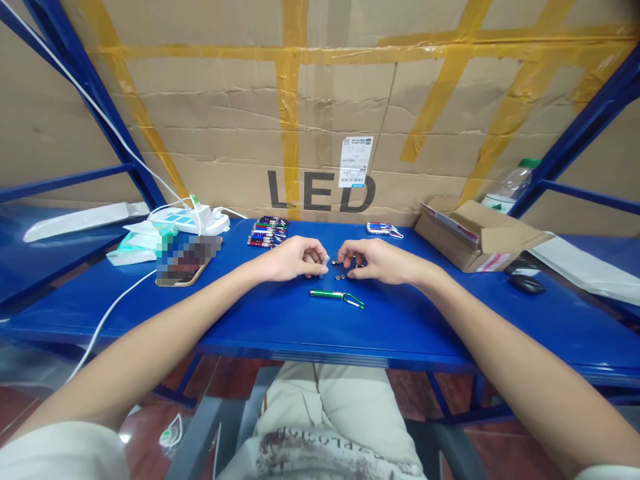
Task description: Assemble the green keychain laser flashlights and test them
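My left hand is closed in a pinch on a small clear plastic piece, just above the blue tabletop. Facing it, my right hand has its fingers bent, with a gap between thumb and forefinger. Beneath and beside those fingertips lie several small round button cells. Whether a cell sits under the curled fingers is hidden. In front of both hands, a green metal penlight with a green carabiner clip lies on the table.
A row of several coloured penlights lies behind my left hand, more penlights behind my right. At left are a phone, a power strip and a packet. At right are an open cardboard box and black mouse.
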Motion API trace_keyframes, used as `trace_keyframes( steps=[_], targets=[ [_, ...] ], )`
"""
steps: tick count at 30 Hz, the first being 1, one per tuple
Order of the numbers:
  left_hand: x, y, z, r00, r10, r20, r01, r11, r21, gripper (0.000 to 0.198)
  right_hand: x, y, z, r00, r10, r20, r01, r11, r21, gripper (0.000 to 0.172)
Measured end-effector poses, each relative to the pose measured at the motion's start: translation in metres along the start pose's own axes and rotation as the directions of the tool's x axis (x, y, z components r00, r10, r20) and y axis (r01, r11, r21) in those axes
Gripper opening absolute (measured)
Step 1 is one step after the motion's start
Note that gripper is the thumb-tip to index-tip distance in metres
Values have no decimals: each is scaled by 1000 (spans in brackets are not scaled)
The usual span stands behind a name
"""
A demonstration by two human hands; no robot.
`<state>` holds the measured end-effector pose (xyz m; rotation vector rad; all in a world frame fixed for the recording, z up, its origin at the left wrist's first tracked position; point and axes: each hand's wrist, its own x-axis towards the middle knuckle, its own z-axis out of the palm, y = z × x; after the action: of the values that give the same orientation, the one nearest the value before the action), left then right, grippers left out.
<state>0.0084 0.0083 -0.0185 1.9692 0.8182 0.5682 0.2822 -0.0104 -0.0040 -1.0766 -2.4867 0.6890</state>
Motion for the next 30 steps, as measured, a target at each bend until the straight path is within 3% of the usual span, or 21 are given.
trace_keyframes(
  steps=[18,30],
  targets=[
    [-4,7,-2,998,-51,30,49,997,53,25,6,-8,21,998,-62,-18,62,998,-21,27],
    [-2,2,-4,998,-67,7,67,998,-20,37,6,-11,24,997,-60,-47,59,998,-26,29]
  ],
)
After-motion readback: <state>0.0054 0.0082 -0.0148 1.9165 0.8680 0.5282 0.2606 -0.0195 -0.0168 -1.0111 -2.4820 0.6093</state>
